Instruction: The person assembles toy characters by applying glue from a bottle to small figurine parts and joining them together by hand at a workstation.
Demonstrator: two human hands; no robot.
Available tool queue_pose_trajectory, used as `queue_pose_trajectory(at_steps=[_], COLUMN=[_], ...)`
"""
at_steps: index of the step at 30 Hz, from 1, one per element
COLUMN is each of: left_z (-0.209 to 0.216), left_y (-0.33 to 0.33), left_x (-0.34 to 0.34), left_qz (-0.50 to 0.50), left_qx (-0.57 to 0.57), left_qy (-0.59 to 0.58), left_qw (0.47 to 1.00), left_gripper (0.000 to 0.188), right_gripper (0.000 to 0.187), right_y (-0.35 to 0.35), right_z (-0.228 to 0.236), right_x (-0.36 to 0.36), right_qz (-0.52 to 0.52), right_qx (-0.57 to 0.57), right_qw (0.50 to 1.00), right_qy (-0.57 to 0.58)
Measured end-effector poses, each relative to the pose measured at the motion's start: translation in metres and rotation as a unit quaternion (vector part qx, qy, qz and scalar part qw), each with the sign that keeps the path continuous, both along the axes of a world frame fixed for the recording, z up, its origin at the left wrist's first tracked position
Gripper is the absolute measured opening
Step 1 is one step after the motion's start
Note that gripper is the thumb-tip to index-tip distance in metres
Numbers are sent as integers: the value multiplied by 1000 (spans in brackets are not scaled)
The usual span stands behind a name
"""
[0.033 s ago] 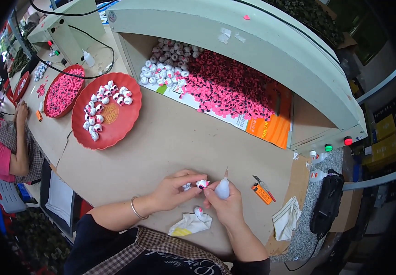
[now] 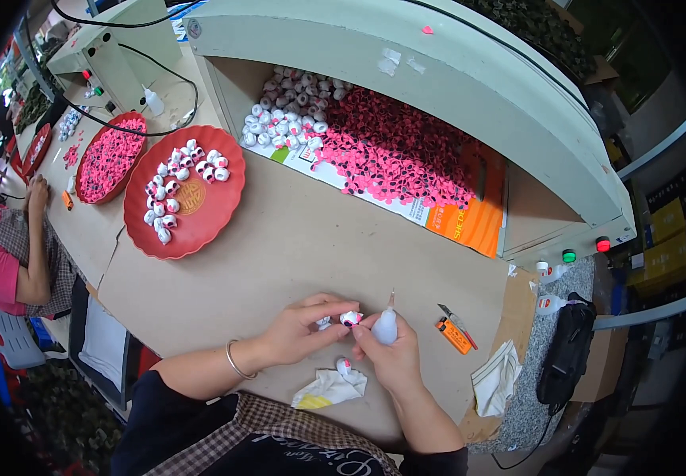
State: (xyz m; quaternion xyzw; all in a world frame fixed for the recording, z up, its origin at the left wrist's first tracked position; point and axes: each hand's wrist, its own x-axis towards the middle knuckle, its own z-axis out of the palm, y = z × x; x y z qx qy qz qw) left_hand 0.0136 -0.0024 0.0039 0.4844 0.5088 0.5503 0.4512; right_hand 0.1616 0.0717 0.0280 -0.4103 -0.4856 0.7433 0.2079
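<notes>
Between the fingertips of my left hand (image 2: 311,327) is a small white bead-like piece with a pink and black patch (image 2: 351,319). A second white piece (image 2: 324,323) shows partly under the fingers of that hand. My right hand (image 2: 394,349) is wrapped round a squeeze bottle with a thin needle tip (image 2: 387,327) pointing up; its thumb and forefinger meet close beside the white piece. Just below the hands, another white piece with a pink spot (image 2: 344,366) lies by a crumpled white and yellow cloth (image 2: 331,390). At the left stands a red scalloped plate (image 2: 228,194) holding several such pieces.
Heaps of pink-and-black bits (image 2: 406,170) and white pieces (image 2: 283,123) fill the pale cabinet (image 2: 343,40). An orange lighter (image 2: 453,335), a slim metal tool (image 2: 456,319) and a folded cloth (image 2: 496,381) lie right. A co-worker (image 2: 18,254) sits left, by a bowl of pink bits (image 2: 109,163).
</notes>
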Motion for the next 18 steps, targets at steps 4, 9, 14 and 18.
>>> queue_pose_trajectory(at_steps=[4,9,14,18], left_z=[-3,-1,-1,-2], left_y=[2,4,3,2], left_x=[-3,-6,-6,-6], left_qz=[-22,-30,-24,-37], left_qx=[-17,-74,-130,-127], left_qy=[-69,-165,-247,-262], left_qw=[997,983,960,956], left_gripper=[32,31,31,31], right_gripper=[11,18,17,16], right_y=[-3,0,3,2], right_z=[-1,-14,-19,-20], right_x=[-5,-4,-1,-1], right_qz=[-28,-36,18,20], right_qx=[31,89,133,128], right_qw=[999,995,990,991], right_qy=[-28,-28,30,23])
